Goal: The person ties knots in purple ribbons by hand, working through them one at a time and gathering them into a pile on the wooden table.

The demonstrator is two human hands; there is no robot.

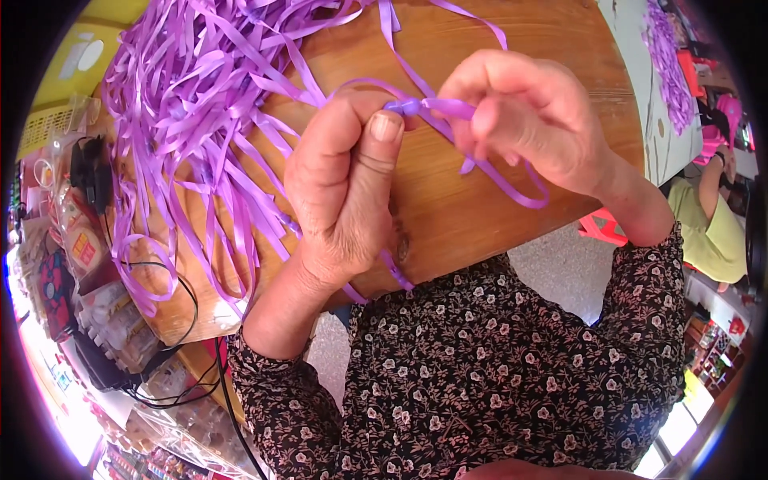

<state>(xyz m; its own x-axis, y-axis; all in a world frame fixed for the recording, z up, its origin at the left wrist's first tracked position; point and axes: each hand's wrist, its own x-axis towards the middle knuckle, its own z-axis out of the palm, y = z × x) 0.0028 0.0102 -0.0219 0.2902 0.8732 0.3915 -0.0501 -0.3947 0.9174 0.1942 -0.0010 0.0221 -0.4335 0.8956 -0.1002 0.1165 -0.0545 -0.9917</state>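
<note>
Above the wooden tabletop, my left hand (340, 180) is closed, thumb against forefinger, on a small shiny blue-violet piece (406, 106). Whether that piece is a bead, a clip or a knot is too small to tell. A purple ribbon (452, 109) runs from it to my right hand (536, 124), whose thumb and fingers are pinched on it. Part of the ribbon hangs in a loop below the right hand. Just left of my left hand lies a large tangled heap of purple ribbons (188, 104), with small blue-violet pieces among the strands.
The wooden table (464, 228) ends close to my body. Plastic bags (120, 320) and black cables (192, 304) crowd its left side, near a yellow basket (44, 128). To the right are a white table (664, 144) with more ribbons and a person in yellow-green (696, 232).
</note>
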